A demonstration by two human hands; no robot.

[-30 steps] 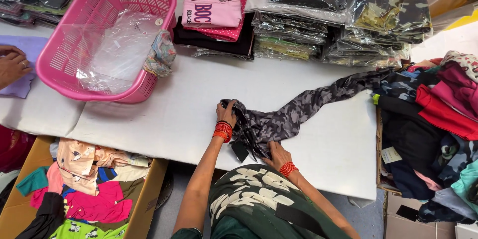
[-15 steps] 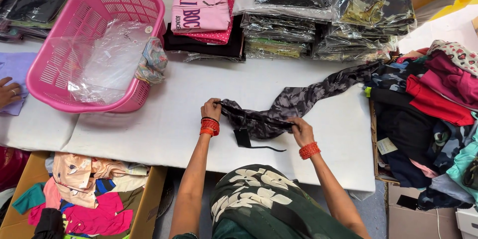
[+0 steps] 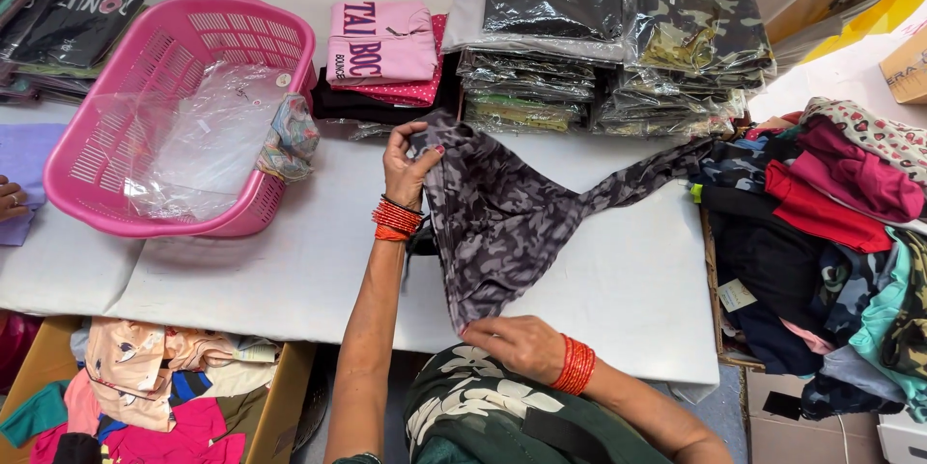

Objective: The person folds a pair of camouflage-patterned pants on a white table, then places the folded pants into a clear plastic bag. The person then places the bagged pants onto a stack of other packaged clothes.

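The left hand (image 3: 407,167) is raised over the middle of the white table (image 3: 241,271), its thumb and fingers pinched shut on the far upper corner of a grey camouflage garment (image 3: 502,223). A stack of red bangles (image 3: 396,220) sits on that wrist. The right hand (image 3: 521,343) is at the near edge of the table, close to the person's body, palm down with the fingers curled onto the garment's near lower corner, pressing or gripping it; how tightly it holds cannot be told. It also wears red bangles (image 3: 575,365).

The garment is stretched between the two hands and spread over the table, with one long strip trailing away to the right toward a heap of mixed clothes (image 3: 821,223) in a box at the table's right end.

To the left of the left hand stands a pink plastic basket (image 3: 116,78) with clear plastic bags (image 3: 208,140) inside. Just beyond the left hand lies a folded pink shirt (image 3: 381,42) on a small pile, and to its right are stacks of bagged garments (image 3: 618,39). A cardboard box of colourful clothes (image 3: 135,396) stands on the floor at near left. Another person's fingers (image 3: 10,198) show at the far left edge.
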